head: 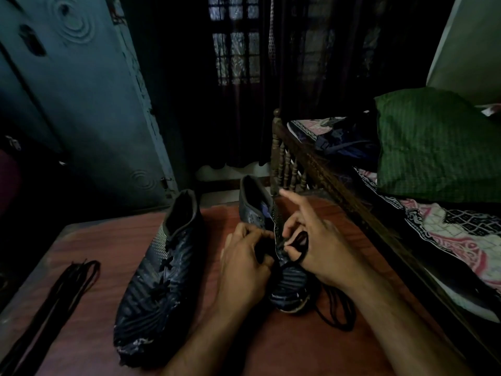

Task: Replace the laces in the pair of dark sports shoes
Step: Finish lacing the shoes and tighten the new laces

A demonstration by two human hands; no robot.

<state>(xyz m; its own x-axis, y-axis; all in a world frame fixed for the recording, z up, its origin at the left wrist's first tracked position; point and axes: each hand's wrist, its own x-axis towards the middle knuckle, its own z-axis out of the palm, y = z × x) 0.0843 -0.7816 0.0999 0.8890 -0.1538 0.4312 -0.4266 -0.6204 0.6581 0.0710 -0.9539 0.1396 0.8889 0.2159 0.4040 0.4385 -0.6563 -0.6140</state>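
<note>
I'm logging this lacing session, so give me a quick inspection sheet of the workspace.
Surface: reddish wooden table.
Job's things: left shoe laced; right shoe being worked; black lace trailing beside it.
Clutter: spare laces bundled at the table's left.
Hands: left hand on the right shoe; right hand pinching a lace loop.
Cables: nothing seen.
Surroundings: bed, green pillow, cupboard, curtained window.

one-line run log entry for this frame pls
stage: lacing right-hand shoe | left hand: holds shoe at eyelets | right hand: pinches black lace | other shoe: laced, untouched | spare laces: table's left edge
</note>
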